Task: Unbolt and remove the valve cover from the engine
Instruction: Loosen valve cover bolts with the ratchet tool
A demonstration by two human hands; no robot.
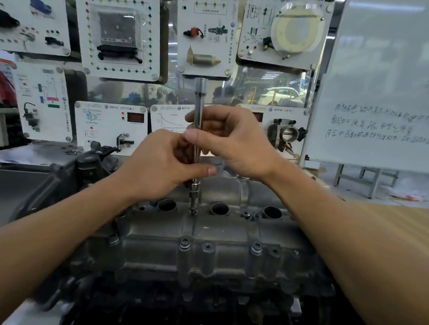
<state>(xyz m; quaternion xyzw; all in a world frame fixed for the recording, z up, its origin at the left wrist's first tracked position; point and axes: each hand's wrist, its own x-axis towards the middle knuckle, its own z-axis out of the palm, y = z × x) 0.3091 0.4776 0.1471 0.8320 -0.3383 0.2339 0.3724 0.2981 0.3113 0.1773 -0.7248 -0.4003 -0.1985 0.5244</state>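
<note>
A grey metal valve cover [162, 236] sits on top of the engine in front of me, with three round plug holes along its top. A long steel extension bar [200, 99] stands upright, its socket [193, 200] seated on a bolt between the left and middle holes. My left hand [159, 164] grips the lower part of the bar. My right hand [232, 139] pinches the bar higher up between thumb and fingers. Several bolts [185, 243] stand along the cover's near edge.
Training panels with car parts [119, 36] hang on the wall behind the engine. A throttle body [287, 133] is mounted at the right. A whiteboard [382, 93] with handwriting stands at the far right. A wooden table surface [395, 228] lies to the right.
</note>
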